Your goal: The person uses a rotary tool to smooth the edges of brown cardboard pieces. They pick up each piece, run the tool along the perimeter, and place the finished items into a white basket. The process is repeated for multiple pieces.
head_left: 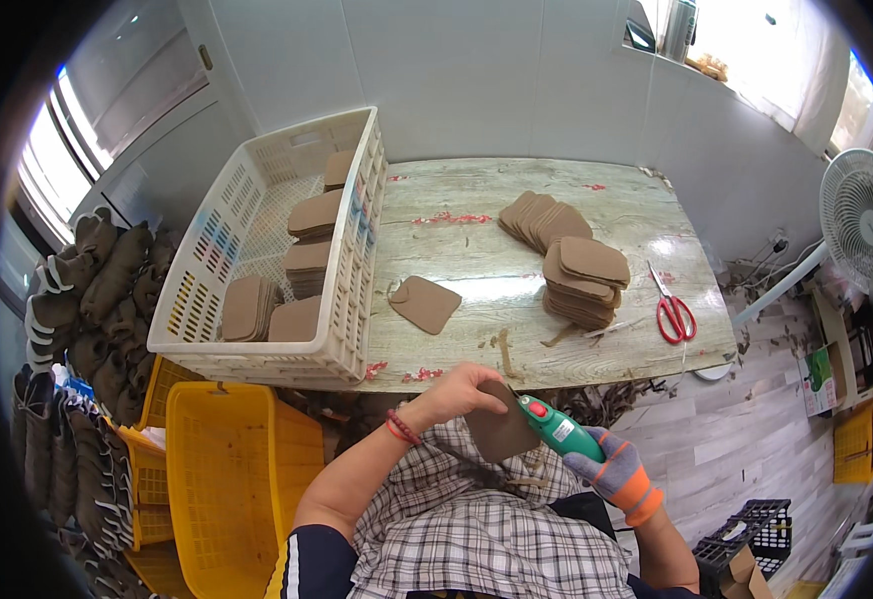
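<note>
My bare left hand [463, 392] pinches the upper edge of a brown fabric piece [502, 430] with rounded corners, held over my lap. In my gloved right hand [611, 467] is a green handheld electric cutter [562, 428] with a red button. Its head meets the right edge of the piece near the top. One similar brown piece [426, 304] lies flat on the table, a small scrap at its corner. Farther right stand a neat stack of brown pieces [581, 280] and a fanned-out stack [541, 218]. Red-handled scissors [672, 311] rest beside them.
A white plastic crate [257, 349] holding several stacks of brown pieces stands on the left of the table [496, 180]. Below it is a yellow basket [219, 479]. Dark bundled items [107, 299] pile up at far left. A fan [864, 220] stands at right, with scraps on the floor.
</note>
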Demonstrator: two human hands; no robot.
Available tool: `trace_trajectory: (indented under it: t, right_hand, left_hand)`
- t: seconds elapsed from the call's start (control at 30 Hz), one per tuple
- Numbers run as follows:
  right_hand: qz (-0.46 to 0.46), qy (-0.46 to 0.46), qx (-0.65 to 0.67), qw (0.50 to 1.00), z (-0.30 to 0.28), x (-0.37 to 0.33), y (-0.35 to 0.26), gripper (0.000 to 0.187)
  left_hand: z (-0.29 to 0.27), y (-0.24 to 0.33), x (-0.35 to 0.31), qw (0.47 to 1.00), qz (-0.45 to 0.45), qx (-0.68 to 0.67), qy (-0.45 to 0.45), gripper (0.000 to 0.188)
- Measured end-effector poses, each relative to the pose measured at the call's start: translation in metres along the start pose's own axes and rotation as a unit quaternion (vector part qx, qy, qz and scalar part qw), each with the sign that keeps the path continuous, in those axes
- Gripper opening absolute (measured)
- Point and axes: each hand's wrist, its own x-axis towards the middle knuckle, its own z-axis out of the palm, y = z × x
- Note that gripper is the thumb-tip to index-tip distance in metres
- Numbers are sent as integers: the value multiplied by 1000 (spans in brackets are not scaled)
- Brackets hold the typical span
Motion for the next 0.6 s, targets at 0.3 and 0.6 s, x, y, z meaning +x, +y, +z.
trace_trajectory:
  t: [0.3,0.6]
  right_hand:
    - [-9,-5,76,997,12,19,-10,46]
    - [-26,148,111,982,-23,13,41,41]
  left_hand:
    - [3,-14,17,1000,-3,-24,-5,34]
    - [-105,8,40,738,165,433,489,38]
